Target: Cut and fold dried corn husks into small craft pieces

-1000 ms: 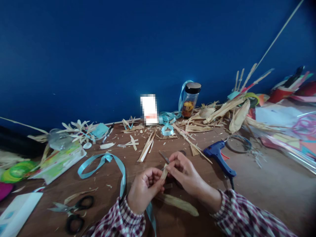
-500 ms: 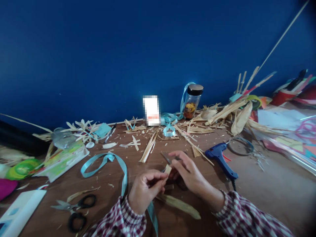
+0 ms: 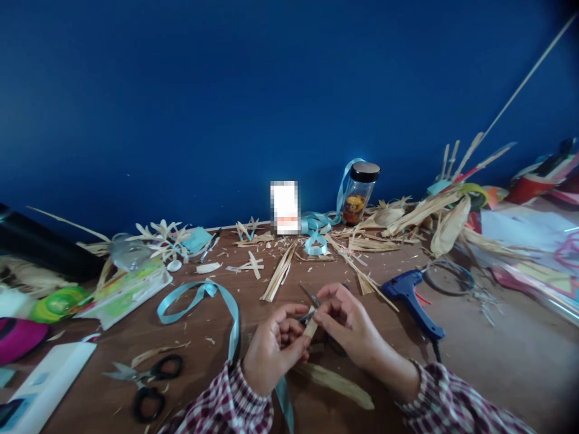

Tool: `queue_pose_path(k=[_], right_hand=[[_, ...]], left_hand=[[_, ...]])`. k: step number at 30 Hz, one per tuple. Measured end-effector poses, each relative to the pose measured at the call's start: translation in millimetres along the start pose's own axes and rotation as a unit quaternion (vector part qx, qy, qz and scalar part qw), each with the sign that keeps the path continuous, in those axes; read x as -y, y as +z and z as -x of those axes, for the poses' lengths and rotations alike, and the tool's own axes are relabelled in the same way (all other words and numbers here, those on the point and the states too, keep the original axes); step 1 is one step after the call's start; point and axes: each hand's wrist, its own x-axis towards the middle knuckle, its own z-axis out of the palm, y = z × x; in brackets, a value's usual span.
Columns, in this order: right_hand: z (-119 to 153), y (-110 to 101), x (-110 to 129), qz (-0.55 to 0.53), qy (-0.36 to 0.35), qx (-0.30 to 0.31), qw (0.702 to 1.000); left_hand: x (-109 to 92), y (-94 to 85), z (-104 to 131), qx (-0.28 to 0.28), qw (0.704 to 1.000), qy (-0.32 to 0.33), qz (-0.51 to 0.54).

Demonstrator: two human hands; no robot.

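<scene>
A short pale strip of dried husk (image 3: 310,328) is pinched in my left hand (image 3: 275,346), its fingers curled round the lower end. My right hand (image 3: 346,322) is closed at the strip's upper end, thumb and index finger pressed on it. Open metal blades (image 3: 310,294), seemingly of a second pair of scissors, show beyond and beneath my fingers; most of that tool is hidden. A longer husk piece (image 3: 341,386) lies on the table just below my hands. Light blue ribbon (image 3: 233,319) runs along the table and passes under my left wrist.
Black-handled scissors (image 3: 145,377) lie at the left front. A blue glue gun (image 3: 414,301) rests to the right, beside a wire coil (image 3: 447,277). A lidded jar (image 3: 359,193) stands at the back among husk scraps (image 3: 278,271). A white box (image 3: 54,380) lies at far left.
My right fingers have come down onto the strip's upper end, and my left fingers have loosened and spread somewhat. The whole view has shifted slightly, moving the table things rightward.
</scene>
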Motion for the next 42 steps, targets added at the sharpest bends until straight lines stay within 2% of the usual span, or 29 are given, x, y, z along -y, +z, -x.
queue_pose_path(k=[8, 12, 16, 21, 29, 34, 38, 42], right_hand=[[8, 3, -3, 0.079, -0.066, 0.001, 0.995], [9, 4, -2, 0.088, -0.049, 0.026, 0.995], [8, 5, 0, 0.065, -0.028, 0.048, 0.996], [8, 6, -1, 0.02, -0.005, 0.025, 0.999], [5, 5, 0, -0.087, 0.003, -0.011, 0.996], [-1, -2, 3, -0.156, -0.002, -0.067, 0.985], [-5, -9, 5, -0.218, 0.0, -0.108, 0.97], [-2, -3, 3, -0.212, 0.014, -0.076, 0.974]], left_hand=[[5, -4.4, 0, 0.014, 1.0, 0.018, -0.007], [1, -2.8, 2, 0.004, 0.999, 0.039, -0.016], [-2, -0.6, 2, -0.023, 0.998, 0.057, -0.028], [-2, 0.9, 4, -0.046, 0.994, 0.065, -0.078], [-7, -2.8, 1, -0.062, 0.995, 0.04, -0.062], [-8, -7.9, 0, -0.087, 0.993, 0.044, -0.061], [-4, -9.7, 0, -0.13, 0.982, 0.088, -0.101], [-2, -5.6, 3, -0.123, 0.968, 0.148, -0.159]])
